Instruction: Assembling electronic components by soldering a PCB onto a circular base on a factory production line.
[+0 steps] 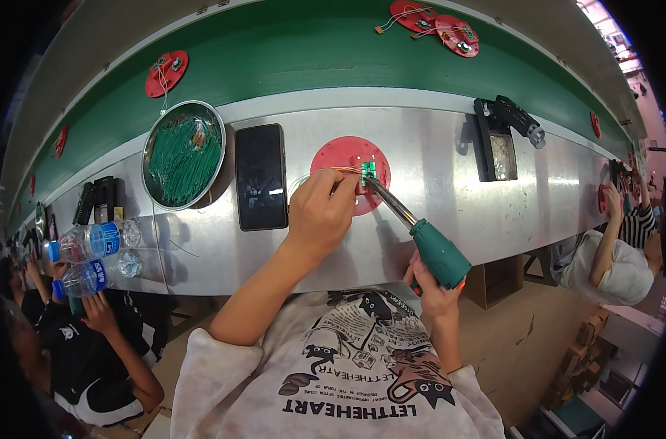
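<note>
A red round plate [340, 151] lies on the metal bench in front of me, with a small green circuit board [368, 170] on it. My right hand [435, 289] grips the green handle of a soldering gun [439, 252]. Its metal tip reaches up and left to the board. My left hand [322, 208] is closed in a pinch at the board's left edge, on thin light wires [340, 170] that run over the plate. The exact contact of tip, wires and board is too small to make out.
Left of the plate lie a black phone [261, 177] and a steel bowl [217, 183] of green wires. A black soldering stand [500, 146] is at right. Plastic bottles [91, 241] lie far left. Red plates [457, 35] sit on the green belt [296, 51]. Other people work at both sides.
</note>
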The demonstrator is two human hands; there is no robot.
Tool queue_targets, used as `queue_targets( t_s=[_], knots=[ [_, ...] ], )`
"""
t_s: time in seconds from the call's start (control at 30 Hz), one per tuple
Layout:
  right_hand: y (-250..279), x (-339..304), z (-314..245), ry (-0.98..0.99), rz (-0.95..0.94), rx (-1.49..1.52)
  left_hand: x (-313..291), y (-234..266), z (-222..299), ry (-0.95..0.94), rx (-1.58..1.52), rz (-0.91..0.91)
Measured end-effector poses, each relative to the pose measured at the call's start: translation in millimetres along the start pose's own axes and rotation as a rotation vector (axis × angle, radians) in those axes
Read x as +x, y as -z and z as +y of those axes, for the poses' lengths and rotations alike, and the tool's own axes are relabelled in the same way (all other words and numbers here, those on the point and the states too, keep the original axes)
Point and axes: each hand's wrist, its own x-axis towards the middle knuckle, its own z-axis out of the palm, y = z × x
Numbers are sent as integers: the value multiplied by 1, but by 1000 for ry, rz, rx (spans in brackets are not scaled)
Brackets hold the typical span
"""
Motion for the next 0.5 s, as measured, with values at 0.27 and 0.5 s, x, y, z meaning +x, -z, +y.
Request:
queue_targets(
  t_s=[0.27, 0.5],
  knots=[
    [-6, -1, -6, 24, 124, -34, -1, 1, 0, -3, -2, -11],
    [6, -4, 6, 155, 272, 121, 0, 0, 1, -17, 13, -5]
  ],
)
